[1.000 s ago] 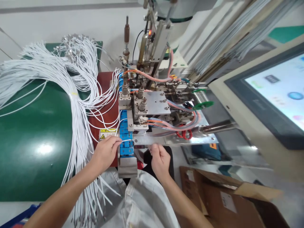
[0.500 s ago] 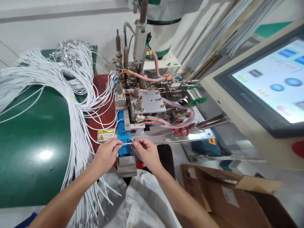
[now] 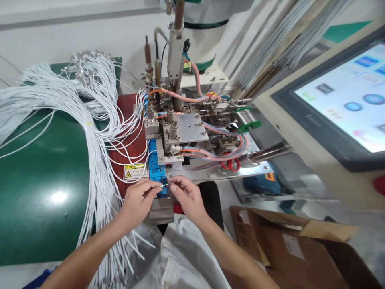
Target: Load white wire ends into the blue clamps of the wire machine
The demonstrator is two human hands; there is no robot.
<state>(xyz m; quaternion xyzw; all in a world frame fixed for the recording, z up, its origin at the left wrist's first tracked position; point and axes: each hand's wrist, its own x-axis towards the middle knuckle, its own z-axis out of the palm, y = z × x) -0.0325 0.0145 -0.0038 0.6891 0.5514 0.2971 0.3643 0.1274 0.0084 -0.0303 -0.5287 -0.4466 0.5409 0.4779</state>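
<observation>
My left hand (image 3: 138, 200) and my right hand (image 3: 185, 197) meet fingertip to fingertip over the near end of a blue slotted fixture (image 3: 155, 167) on a small machine (image 3: 183, 132). Both are pinched on the end of one thin white wire (image 3: 164, 185), where small coloured strands show. A big bundle of white wires (image 3: 93, 140) drapes over the green surface (image 3: 39, 192) left of my left hand and hangs off the front edge.
A touchscreen panel (image 3: 339, 108) stands at the right. An open cardboard box (image 3: 288, 249) sits low right. A yellow warning label (image 3: 134, 171) lies on the red mat (image 3: 128, 132) beside the fixture. Hoses and metal posts rise from the machine. White cloth lies below my hands.
My right hand moved left from the plate's front edge to meet my left hand at the wire end. Both hands then drew slightly nearer me. The view shifted a little.
</observation>
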